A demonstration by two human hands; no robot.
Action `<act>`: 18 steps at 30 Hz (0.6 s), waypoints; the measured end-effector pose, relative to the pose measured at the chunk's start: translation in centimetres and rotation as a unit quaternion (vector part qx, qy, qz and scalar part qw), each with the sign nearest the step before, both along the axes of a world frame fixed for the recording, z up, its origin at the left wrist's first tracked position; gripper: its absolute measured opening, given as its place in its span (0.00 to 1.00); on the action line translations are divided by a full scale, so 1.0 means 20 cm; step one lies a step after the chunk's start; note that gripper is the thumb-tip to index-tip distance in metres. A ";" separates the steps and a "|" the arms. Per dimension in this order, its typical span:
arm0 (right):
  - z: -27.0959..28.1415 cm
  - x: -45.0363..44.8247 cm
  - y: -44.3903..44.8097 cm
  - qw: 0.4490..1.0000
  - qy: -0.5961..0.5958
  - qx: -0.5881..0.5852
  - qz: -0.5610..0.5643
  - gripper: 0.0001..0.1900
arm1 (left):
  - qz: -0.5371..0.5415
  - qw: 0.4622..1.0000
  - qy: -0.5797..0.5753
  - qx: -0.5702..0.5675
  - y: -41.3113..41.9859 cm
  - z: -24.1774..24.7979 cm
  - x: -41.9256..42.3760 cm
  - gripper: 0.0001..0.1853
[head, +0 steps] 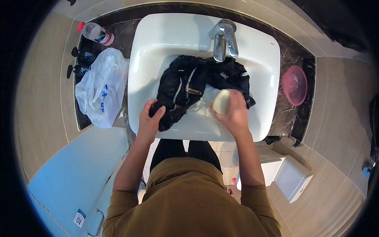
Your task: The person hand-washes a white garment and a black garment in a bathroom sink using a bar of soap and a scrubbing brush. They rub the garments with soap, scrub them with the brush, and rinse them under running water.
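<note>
A wet black garment [183, 86] with white cords and a tan strip lies bunched in the white washbasin [142, 77]. My left hand [150, 118] grips its lower left edge between thumb and fingers. In my right hand [235, 111] is a pale, rounded bar of soap [221, 102], held above the garment's right part; whether it touches the cloth I cannot tell. Whitish suds or water [204, 105] show in the basin below the cloth. The chrome faucet [223, 40] stands at the basin's far side, its spout over the garment's upper edge.
Left of the basin, a white plastic bag [103, 89] lies on the dark marble counter [121, 37], near a red-capped bottle [96, 33] and dark bottles [84, 60]. A pink plastic bowl [294, 86] sits on the right. A toilet [288, 174] is below right.
</note>
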State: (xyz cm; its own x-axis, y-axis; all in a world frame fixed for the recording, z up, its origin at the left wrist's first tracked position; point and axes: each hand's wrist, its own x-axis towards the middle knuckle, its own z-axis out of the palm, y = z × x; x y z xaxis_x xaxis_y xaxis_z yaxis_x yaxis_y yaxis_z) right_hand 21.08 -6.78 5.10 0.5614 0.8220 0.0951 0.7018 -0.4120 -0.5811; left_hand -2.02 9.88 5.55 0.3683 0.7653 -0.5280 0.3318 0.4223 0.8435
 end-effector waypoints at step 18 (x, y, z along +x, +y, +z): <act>0.03 -0.34 0.24 0.960 0.247 -0.128 -0.034 0.20 | -0.328 0.849 0.057 0.410 0.42 -0.21 0.46 0.28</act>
